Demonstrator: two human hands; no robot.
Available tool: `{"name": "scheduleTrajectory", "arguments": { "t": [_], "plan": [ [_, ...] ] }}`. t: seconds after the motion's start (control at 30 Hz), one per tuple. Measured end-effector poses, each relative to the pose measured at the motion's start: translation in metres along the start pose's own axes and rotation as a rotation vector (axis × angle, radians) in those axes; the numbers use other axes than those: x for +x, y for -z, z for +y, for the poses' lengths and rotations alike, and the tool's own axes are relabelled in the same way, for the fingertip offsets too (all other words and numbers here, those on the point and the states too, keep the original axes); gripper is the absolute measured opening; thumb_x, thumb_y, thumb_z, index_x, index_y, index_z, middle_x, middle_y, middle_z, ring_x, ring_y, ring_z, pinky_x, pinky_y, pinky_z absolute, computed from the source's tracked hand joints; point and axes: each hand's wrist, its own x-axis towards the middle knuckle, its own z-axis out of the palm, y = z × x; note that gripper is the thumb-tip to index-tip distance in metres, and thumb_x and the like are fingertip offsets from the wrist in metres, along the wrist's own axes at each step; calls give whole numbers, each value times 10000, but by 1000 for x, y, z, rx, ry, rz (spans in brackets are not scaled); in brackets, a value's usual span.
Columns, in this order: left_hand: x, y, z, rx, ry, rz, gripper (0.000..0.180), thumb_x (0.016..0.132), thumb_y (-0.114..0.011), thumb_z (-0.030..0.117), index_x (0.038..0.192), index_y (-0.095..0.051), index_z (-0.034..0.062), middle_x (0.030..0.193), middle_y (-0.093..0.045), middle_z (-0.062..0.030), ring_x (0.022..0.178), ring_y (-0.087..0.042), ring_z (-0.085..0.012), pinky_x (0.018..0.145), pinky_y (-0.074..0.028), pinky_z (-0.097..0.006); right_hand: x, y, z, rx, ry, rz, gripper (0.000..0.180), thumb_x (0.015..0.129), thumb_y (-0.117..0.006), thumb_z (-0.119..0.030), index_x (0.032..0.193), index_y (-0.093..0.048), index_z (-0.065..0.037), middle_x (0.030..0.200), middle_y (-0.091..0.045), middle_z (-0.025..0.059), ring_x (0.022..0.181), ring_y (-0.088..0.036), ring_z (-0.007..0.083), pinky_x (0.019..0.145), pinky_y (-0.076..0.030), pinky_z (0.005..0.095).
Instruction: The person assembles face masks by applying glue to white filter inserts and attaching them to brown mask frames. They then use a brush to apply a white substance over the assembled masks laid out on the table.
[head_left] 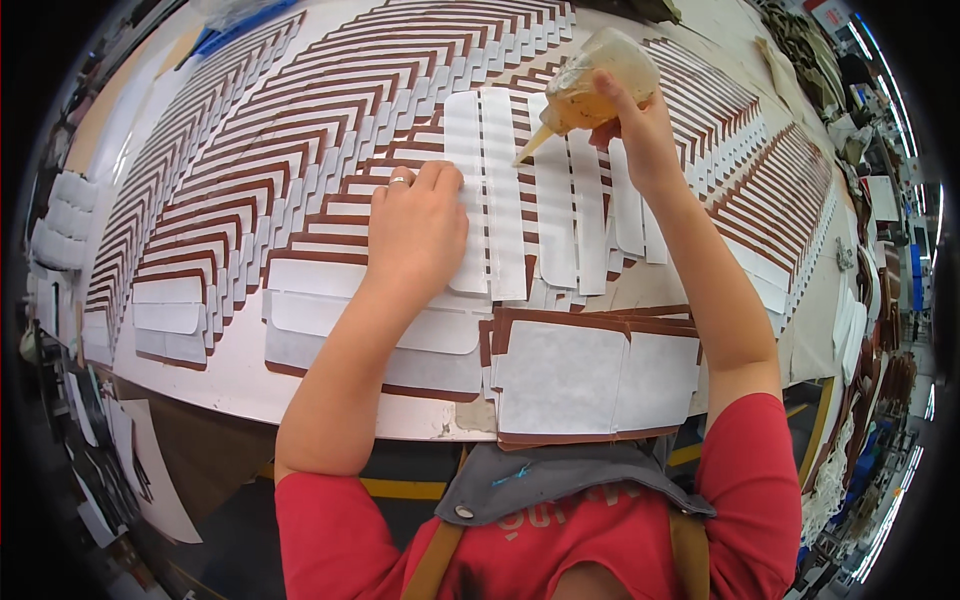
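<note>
My right hand [640, 128] grips a clear squeeze bottle [600, 72] of amber liquid, tilted with its narrow nozzle [534, 144] pointing down and left. The nozzle tip is at a long white panel [505, 225] with a dashed line of dark slots; I cannot tell whether it touches. My left hand [420, 225], with a ring on one finger, rests at the panel's left edge, its fingers curled together and fingertips partly hidden. Beside that panel, under the bottle, lies another slotted white panel [556, 215]. Both lie over fanned rows of brown-edged white pieces [335, 110].
A stack of brown-edged white panels [563, 378] sits at the table's front edge, close to my body. More overlapping pieces [775, 215] spread at the right and at the far left. White bundles [65, 220] lie past the left edge, and dark cloth [800, 65] at the far right.
</note>
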Motion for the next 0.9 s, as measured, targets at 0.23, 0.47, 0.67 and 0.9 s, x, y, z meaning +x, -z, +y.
{"name": "scheduleTrajectory", "arguments": {
  "t": [0.23, 0.47, 0.67, 0.9],
  "plan": [
    [0, -1, -1, 15, 2, -31, 204, 775, -584, 66, 972, -535, 50, 1013, -568, -71, 918, -527, -330, 790, -422, -417, -43, 1, -6, 20, -128, -34, 575, 790, -689, -391, 1126, -441, 4, 807, -581, 84, 508, -542, 105, 430, -451, 216],
    [0, -2, -2, 27, -33, -15, 192, 767, -574, 82, 953, -540, 47, 955, -572, -74, 909, -539, -280, 772, -418, -399, -81, -2, -13, 32, -150, -78, 571, 796, -683, -386, 1134, -444, 7, 870, -594, 79, 569, -561, 107, 425, -443, 215],
    [2, 3, -2, -35, -27, -26, 185, 776, -580, 62, 957, -550, 36, 1009, -582, -87, 841, -527, -308, 781, -435, -404, -100, 10, -19, 266, -395, -95, 504, 828, -616, -443, 1069, -498, -18, 825, -613, 65, 546, -554, 105, 417, -431, 203],
    [1, 1, -2, -11, -28, 29, 167, 760, -560, 45, 922, -592, 23, 974, -554, -123, 875, -528, -295, 759, -422, -403, -73, 69, -42, 610, -277, 250, 381, 823, -643, -412, 954, -577, -61, 771, -600, 28, 539, -534, 104, 464, -454, 186]
  ]
}}
